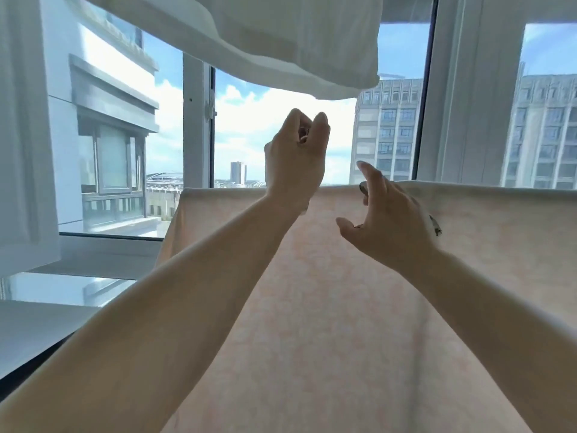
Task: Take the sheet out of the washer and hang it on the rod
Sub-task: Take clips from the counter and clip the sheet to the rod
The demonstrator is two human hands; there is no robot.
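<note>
A pale pink sheet [343, 292] hangs in front of me, draped over a straight top edge that runs from left of centre to the right border. The rod itself is hidden under that fold. My left hand [295, 160] is raised above the sheet's top edge against the sky, fingers curled toward the thumb with nothing visible in them. My right hand [387, 214] hovers in front of the sheet just below its top edge, fingers spread and slightly bent, holding nothing.
A white cloth [296, 48] hangs overhead across the top of the view. Behind the sheet are large windows with white frames [196, 126], and buildings outside. A white sill or ledge [62, 289] lies at lower left.
</note>
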